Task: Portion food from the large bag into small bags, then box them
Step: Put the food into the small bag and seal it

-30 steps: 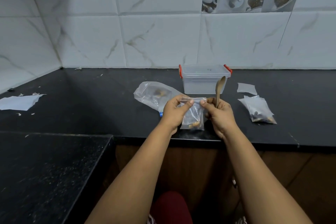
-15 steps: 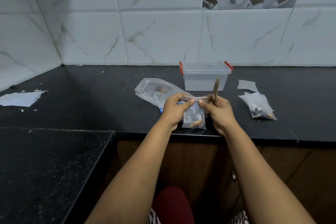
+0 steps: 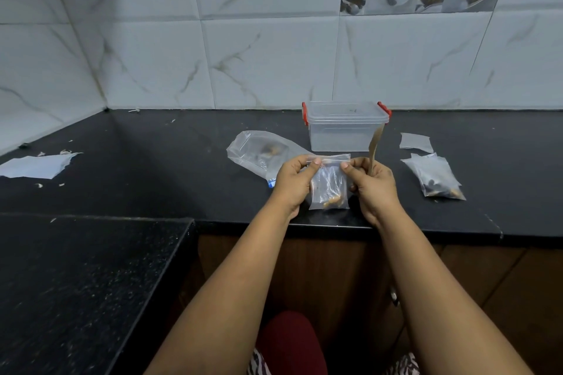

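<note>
A small clear zip bag (image 3: 329, 189) with a few brown food pieces at its bottom hangs above the counter's front edge. My left hand (image 3: 293, 183) pinches its top strip at the left end. At the right end my right hand (image 3: 370, 184) pinches the strip and also holds a wooden spoon (image 3: 375, 146) that sticks upward. The large clear bag (image 3: 259, 151) lies on the black counter just behind my left hand, a little food inside. A clear plastic box (image 3: 345, 128) with red latches and its lid on stands behind the hands.
A pile of filled small bags (image 3: 434, 178) lies to the right, with a flat empty bag (image 3: 416, 142) behind it. A torn white paper (image 3: 33, 166) and scraps lie far left. The black counter (image 3: 152, 167) meets a tiled wall; a lower black surface (image 3: 76, 283) is at left.
The hands have kept their pinch on the bag's top strip, my fingers shifting slightly along it. The spoon has tilted a little. The view has drifted slightly.
</note>
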